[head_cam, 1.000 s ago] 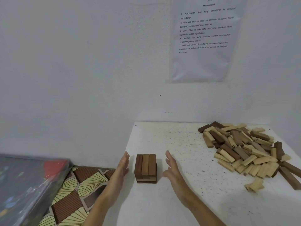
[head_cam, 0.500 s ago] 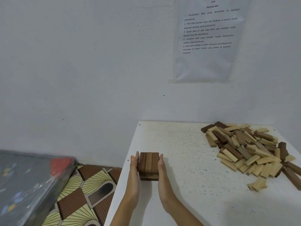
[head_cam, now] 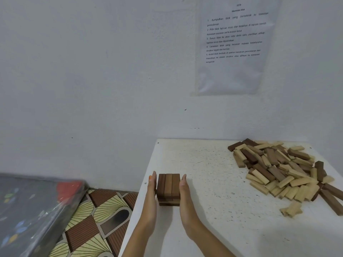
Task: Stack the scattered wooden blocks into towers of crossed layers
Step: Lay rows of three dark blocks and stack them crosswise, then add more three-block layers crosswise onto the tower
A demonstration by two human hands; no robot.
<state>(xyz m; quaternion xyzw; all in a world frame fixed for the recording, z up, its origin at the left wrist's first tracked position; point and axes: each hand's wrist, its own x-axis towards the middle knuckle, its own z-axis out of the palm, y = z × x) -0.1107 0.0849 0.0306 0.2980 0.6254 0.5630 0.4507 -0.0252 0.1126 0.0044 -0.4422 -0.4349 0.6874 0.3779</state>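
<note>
Tower (head_cam: 168,188) top layer lengthwise toward wall (head_cam: 92,71), lower apparently crosswise

Worktop (head_cam: 213,182): block tower (head_cam: 168,189) stands near the left edge. Left grip (head_cam: 151,193) lies flat against the tower's left side, right grip (head_cam: 185,195) against its right side. Loose block pile (head_cam: 278,169) is well apart, at right rear. Sheet (head_cam: 233,45) hangs on the wall behind. Floor (head_cam: 96,219) lies left of the worktop.

One tower (head_cam: 168,200) at 6 o'clock, three blocks (head_cam: 168,184) in its top layer; one heap (head_cam: 284,169) at 3 o'clock, too many to count.
</note>
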